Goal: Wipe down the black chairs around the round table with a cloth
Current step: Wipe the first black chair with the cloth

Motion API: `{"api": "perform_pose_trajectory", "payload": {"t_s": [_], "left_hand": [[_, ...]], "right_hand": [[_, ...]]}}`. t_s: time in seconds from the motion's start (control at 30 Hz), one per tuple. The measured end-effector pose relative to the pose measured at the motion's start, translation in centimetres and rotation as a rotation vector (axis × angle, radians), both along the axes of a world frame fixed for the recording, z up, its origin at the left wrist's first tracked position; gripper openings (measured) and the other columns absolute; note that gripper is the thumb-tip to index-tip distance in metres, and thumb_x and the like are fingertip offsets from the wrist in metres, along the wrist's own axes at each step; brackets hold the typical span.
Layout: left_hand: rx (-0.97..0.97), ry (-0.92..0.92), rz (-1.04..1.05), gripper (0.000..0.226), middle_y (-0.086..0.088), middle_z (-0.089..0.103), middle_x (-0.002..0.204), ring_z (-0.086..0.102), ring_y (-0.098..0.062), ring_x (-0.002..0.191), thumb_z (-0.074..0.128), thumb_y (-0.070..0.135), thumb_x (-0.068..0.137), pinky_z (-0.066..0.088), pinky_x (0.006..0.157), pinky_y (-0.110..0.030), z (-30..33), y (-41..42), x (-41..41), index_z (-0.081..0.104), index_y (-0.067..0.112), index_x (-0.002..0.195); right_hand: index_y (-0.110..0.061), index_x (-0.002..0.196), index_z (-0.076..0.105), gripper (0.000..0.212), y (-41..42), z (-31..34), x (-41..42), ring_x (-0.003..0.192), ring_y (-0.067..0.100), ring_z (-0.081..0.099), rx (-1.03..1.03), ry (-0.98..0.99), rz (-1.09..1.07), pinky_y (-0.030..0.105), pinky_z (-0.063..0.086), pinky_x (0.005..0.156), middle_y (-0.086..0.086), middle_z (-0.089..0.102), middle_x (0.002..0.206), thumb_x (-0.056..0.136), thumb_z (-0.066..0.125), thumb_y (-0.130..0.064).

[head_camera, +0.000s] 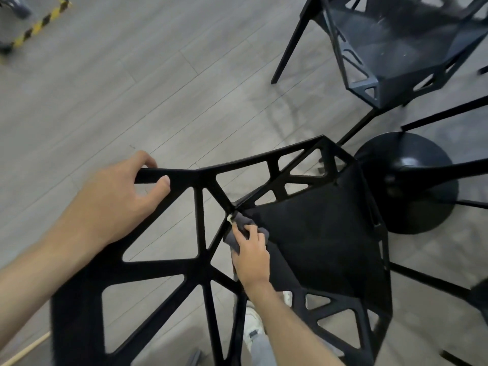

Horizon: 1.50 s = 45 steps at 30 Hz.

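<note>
Standing right by this black angular chair with the cut-out triangle lattice back (203, 262), seen from above. The left hand (116, 196) has the top rail of the backrest, fingers curled over the far edge and thumb tucked on the near side, so it's properly clamped on the rail. The right hand (250, 254) reaches in past the backrest and holds a small dark grey cloth (237, 228) bunched under the fingers, pressed down at the back corner of the seat, right where the seat panel meets the lattice. Fingers are bent around the cloth, so it's gripped, not just lying under a flat palm. A little pale tag sticks out of the cloth's far end.

Just past the chair on the right is a round black pedestal base (412, 180) of the table, sitting on the grey wood-look plank floor (158, 75). A second black chair of the same faceted design (390, 48) stands further off at top right, its seat looking a bit dusty. Yellow-and-black hazard tape (39, 25) runs across the floor at top left. Below the arms you can see a white sneaker (253, 326) and a light grey trouser leg.
</note>
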<state>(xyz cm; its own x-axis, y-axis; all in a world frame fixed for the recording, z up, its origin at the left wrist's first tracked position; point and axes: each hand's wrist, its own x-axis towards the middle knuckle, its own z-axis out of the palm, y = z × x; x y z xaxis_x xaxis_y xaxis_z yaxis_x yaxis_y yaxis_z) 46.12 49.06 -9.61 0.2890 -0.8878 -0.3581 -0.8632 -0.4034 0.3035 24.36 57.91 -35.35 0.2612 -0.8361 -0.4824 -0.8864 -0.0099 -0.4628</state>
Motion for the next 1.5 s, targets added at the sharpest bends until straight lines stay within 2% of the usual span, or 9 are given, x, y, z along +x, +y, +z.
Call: {"api": "perform_pose_trajectory", "payload": {"t_s": [0.27, 0.33, 0.47, 0.67, 0.77, 1.0, 1.2, 1.33, 1.5], "left_hand": [[0.007, -0.025, 0.0, 0.019, -0.001, 0.064, 0.076, 0.057, -0.015, 0.069, 0.061, 0.044, 0.095, 0.04, 0.06, -0.035, 0.2, -0.2, -0.4, 0.059, 0.026, 0.102], [0.006, -0.031, -0.016, 0.023, -0.001, 0.066, 0.08, 0.058, -0.018, 0.072, 0.061, 0.047, 0.095, 0.042, 0.065, -0.037, 0.1, -0.2, -0.3, 0.06, 0.027, 0.106], [-0.026, 0.08, -0.023, 0.037, 0.005, 0.065, 0.097, 0.059, -0.025, 0.097, 0.059, 0.043, 0.098, 0.041, 0.082, -0.038, 0.6, 0.2, -0.1, 0.056, 0.026, 0.13], [-0.104, 0.216, -0.005, 0.055, -0.002, 0.064, 0.119, 0.061, -0.024, 0.11, 0.059, 0.035, 0.099, 0.042, 0.093, -0.038, 2.2, 4.3, -0.3, 0.042, 0.027, 0.151], [-0.074, 0.175, -0.003, 0.062, -0.005, 0.051, 0.152, 0.052, -0.031, 0.135, 0.058, 0.036, 0.1, 0.041, 0.105, -0.045, 3.3, 8.4, -0.2, 0.034, 0.033, 0.157], [-0.341, 0.243, 0.155, 0.057, 0.007, 0.043, 0.162, 0.041, -0.018, 0.148, 0.05, 0.029, 0.107, 0.028, 0.109, -0.024, 3.9, 14.4, -1.9, 0.034, 0.034, 0.161], [-0.391, 0.262, 0.223, 0.048, 0.007, 0.049, 0.159, 0.043, -0.015, 0.146, 0.041, 0.03, 0.11, 0.027, 0.108, -0.02, 3.2, 14.4, -1.9, 0.043, 0.028, 0.159], [-0.431, 0.286, 0.284, 0.045, 0.012, 0.053, 0.151, 0.048, -0.004, 0.136, 0.033, 0.024, 0.113, 0.028, 0.105, -0.012, 2.2, 14.2, -1.4, 0.048, 0.02, 0.156], [-0.458, 0.287, 0.331, 0.044, 0.003, 0.055, 0.154, 0.048, -0.014, 0.142, 0.035, 0.021, 0.113, 0.028, 0.107, -0.012, 1.4, 14.2, -1.0, 0.053, 0.021, 0.153]], "right_hand": [[-0.047, 0.131, 0.063, 0.058, 4.2, 1.0, -13.2, 0.109, 0.029, 0.055, -0.035, 0.173, 0.429, 0.035, 0.058, 0.062, -0.006, 0.056, 0.128, 0.081, 0.074, -0.019], [-0.048, 0.115, 0.074, 0.051, 5.1, 1.9, -15.8, 0.1, 0.027, 0.058, -0.074, 0.286, 0.296, 0.034, 0.056, 0.054, -0.009, 0.063, 0.111, 0.074, 0.081, -0.018], [-0.042, 0.117, 0.071, 0.037, 7.0, 6.3, -20.5, 0.114, 0.025, 0.05, 0.045, 0.33, -0.064, 0.038, 0.054, 0.075, -0.014, 0.062, 0.115, 0.088, 0.063, -0.02], [-0.04, 0.096, 0.069, 0.029, 12.6, 16.2, -21.9, 0.083, 0.01, 0.062, 0.162, -0.084, -0.605, 0.037, 0.051, 0.074, -0.018, 0.067, 0.086, 0.086, 0.067, -0.013], [-0.025, 0.095, 0.07, 0.018, 16.1, 19.6, -20.3, 0.088, 0.028, 0.067, 0.252, -0.282, -0.937, 0.042, 0.053, 0.08, 0.003, 0.073, 0.088, 0.088, 0.068, -0.008], [0.0, 0.104, 0.067, 0.019, 23.0, 21.7, -11.3, 0.089, 0.035, 0.067, 0.565, -0.576, -1.5, 0.045, 0.055, 0.085, 0.02, 0.071, 0.093, 0.094, 0.06, -0.014], [0.0, 0.116, 0.059, 0.02, 23.1, 22.9, -4.2, 0.078, 0.034, 0.065, 0.748, -0.798, -1.77, 0.034, 0.056, 0.051, 0.02, 0.067, 0.095, 0.103, 0.05, -0.013], [0.003, 0.124, 0.061, 0.034, 22.5, 21.8, -1.3, 0.099, 0.038, 0.066, 0.892, -0.922, -1.89, 0.047, 0.056, 0.085, 0.023, 0.07, 0.109, 0.102, 0.049, -0.02], [-0.002, 0.105, 0.062, 0.021, 21.2, 22.4, -0.5, 0.096, 0.037, 0.066, 0.872, -0.987, -1.91, 0.046, 0.054, 0.084, 0.02, 0.069, 0.105, 0.099, 0.046, -0.013]]}}
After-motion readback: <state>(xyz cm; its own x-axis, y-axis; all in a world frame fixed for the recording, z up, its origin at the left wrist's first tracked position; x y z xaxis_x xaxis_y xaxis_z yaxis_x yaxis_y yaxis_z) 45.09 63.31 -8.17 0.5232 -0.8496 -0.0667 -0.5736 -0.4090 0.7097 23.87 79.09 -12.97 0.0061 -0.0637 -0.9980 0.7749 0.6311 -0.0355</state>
